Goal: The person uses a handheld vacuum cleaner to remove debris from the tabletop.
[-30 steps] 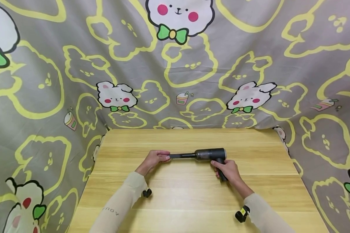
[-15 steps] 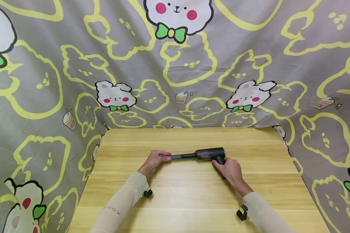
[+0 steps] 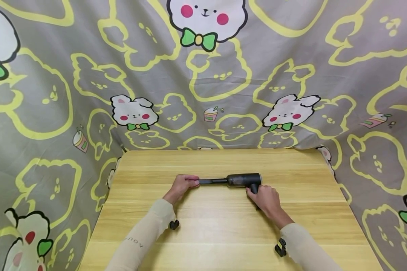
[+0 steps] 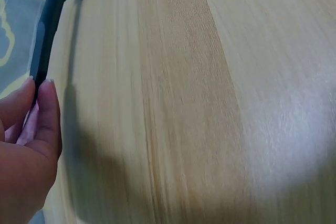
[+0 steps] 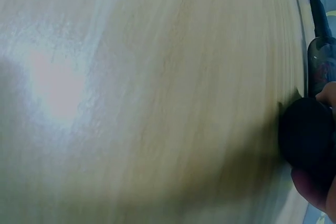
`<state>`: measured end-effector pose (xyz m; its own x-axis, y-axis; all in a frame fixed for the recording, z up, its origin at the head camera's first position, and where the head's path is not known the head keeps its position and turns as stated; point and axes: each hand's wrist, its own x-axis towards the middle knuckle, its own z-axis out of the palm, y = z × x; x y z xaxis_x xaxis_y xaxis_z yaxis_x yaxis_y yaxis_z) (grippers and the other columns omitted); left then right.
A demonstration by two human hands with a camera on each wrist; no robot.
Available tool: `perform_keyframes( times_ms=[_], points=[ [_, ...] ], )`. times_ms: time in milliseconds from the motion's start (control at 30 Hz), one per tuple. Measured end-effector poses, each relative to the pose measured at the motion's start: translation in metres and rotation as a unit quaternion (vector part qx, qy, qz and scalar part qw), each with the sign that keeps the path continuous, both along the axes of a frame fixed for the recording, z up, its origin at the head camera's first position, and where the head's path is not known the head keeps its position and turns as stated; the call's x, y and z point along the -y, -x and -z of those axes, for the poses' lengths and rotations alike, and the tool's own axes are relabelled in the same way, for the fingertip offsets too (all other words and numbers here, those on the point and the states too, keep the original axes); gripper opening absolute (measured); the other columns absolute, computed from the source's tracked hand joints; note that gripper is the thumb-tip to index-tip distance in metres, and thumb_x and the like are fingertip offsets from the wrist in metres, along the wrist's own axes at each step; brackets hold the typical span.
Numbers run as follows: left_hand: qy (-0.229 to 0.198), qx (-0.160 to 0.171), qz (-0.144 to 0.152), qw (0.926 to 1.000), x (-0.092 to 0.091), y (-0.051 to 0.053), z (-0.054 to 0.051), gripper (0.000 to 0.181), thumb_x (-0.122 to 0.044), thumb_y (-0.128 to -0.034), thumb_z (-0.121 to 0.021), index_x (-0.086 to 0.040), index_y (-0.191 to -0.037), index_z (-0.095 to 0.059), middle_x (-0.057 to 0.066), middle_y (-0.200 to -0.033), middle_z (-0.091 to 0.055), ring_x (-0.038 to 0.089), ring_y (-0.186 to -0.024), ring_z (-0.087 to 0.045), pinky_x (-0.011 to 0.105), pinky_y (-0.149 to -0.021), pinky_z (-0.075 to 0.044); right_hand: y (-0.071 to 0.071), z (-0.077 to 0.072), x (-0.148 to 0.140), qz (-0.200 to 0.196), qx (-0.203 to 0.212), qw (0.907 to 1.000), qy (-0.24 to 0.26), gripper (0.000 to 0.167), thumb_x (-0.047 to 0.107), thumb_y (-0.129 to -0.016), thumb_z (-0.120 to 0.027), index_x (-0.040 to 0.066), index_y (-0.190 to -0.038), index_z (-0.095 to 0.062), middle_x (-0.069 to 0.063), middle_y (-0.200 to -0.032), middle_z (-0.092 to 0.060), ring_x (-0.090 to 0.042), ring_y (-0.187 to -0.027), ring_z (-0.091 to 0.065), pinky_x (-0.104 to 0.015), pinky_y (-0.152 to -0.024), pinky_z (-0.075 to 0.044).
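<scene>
A black handheld vacuum cleaner (image 3: 239, 180) with a smoky clear chamber is held level above the wooden table. My right hand (image 3: 267, 198) grips its handle, which points down toward me; in the right wrist view the round handle end (image 5: 307, 134) shows between thumb and fingers. From the chamber a long flat nozzle (image 3: 211, 181) reaches left. My left hand (image 3: 182, 186) pinches the tip of that nozzle; the left wrist view shows thumb and fingertips on the black nozzle (image 4: 46, 40). The fingers on the far side of the handle are mostly hidden.
The wooden table (image 3: 217, 233) spreads under both hands. A grey curtain (image 3: 230, 86) with cartoon bears and rabbits hangs behind it and along both sides. Small black devices are strapped at the left wrist (image 3: 174, 224) and the right wrist (image 3: 280, 247).
The right hand has shifted round the handle, covering more of it than a second ago. The vacuum cleaner and left hand stay nearly in place, with the left hand slightly farther right.
</scene>
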<state>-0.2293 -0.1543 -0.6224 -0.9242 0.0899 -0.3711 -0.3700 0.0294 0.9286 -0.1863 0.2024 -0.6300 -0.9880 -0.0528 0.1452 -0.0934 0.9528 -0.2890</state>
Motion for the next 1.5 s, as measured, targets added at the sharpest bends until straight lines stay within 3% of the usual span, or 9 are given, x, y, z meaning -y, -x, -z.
perform_keyframes(
  times_ms=[133, 500, 733, 1267, 1500],
  points=[
    [-0.01, -0.002, -0.015, 0.9998, -0.0016, 0.0009, 0.0006, 0.026, 0.008, -0.0932, -0.069, 0.012, -0.119, -0.071, 0.029, -0.119, -0.072, 0.02, -0.093, -0.078, 0.034, -0.092, -0.065, 0.0001, -0.0031, 0.0035, -0.011, -0.004, 0.9996, -0.025, 0.066, 0.048, -0.091, -0.073, 0.019, -0.049, -0.033, 0.002, -0.049, -0.033, -0.016, -0.042, -0.034, -0.025, -0.038, -0.024],
    [-0.006, 0.004, -0.026, 0.9996, -0.0019, 0.0027, 0.0034, 0.026, 0.008, -0.0913, -0.071, 0.012, -0.117, -0.072, 0.026, -0.114, -0.075, 0.017, -0.088, -0.078, 0.031, -0.087, -0.066, 0.0038, -0.0043, 0.006, -0.011, 0.008, 0.9997, -0.022, 0.064, 0.045, -0.092, -0.073, 0.018, -0.05, -0.034, 0.001, -0.051, -0.034, -0.016, -0.042, -0.035, -0.026, -0.038, -0.025],
    [-0.003, -0.003, -0.027, 0.9996, -0.0012, 0.0039, 0.0032, 0.024, 0.007, -0.0931, -0.07, 0.01, -0.117, -0.073, 0.025, -0.114, -0.075, 0.024, -0.095, -0.079, 0.035, -0.091, -0.066, 0.0042, -0.004, 0.0053, -0.006, 0.021, 0.9997, -0.011, 0.065, 0.049, -0.094, -0.072, 0.016, -0.051, -0.036, -0.002, -0.052, -0.037, -0.018, -0.043, -0.038, -0.026, -0.038, -0.026],
    [-0.012, 0.004, -0.032, 0.9994, -0.0013, 0.0037, 0.0024, 0.029, 0.005, -0.0951, -0.068, 0.011, -0.123, -0.07, 0.027, -0.122, -0.073, 0.018, -0.093, -0.078, 0.033, -0.092, -0.065, 0.003, -0.004, 0.0048, 0.004, 0.048, 0.9985, 0.025, 0.066, 0.056, -0.093, -0.071, 0.014, -0.054, -0.039, -0.004, -0.054, -0.041, -0.02, -0.045, -0.039, -0.026, -0.04, -0.027],
    [-0.025, 0.0, -0.053, 0.9983, 0.0046, 0.0045, -0.0002, 0.03, 0.002, -0.0971, -0.067, 0.014, -0.125, -0.067, 0.031, -0.125, -0.07, 0.023, -0.101, -0.078, 0.036, -0.097, -0.063, 0.0012, -0.0052, -0.0024, 0.007, 0.06, 0.9967, 0.054, 0.064, 0.059, -0.092, -0.07, 0.01, -0.058, -0.047, -0.008, -0.055, -0.048, -0.021, -0.046, -0.043, -0.027, -0.041, -0.031]
  ],
)
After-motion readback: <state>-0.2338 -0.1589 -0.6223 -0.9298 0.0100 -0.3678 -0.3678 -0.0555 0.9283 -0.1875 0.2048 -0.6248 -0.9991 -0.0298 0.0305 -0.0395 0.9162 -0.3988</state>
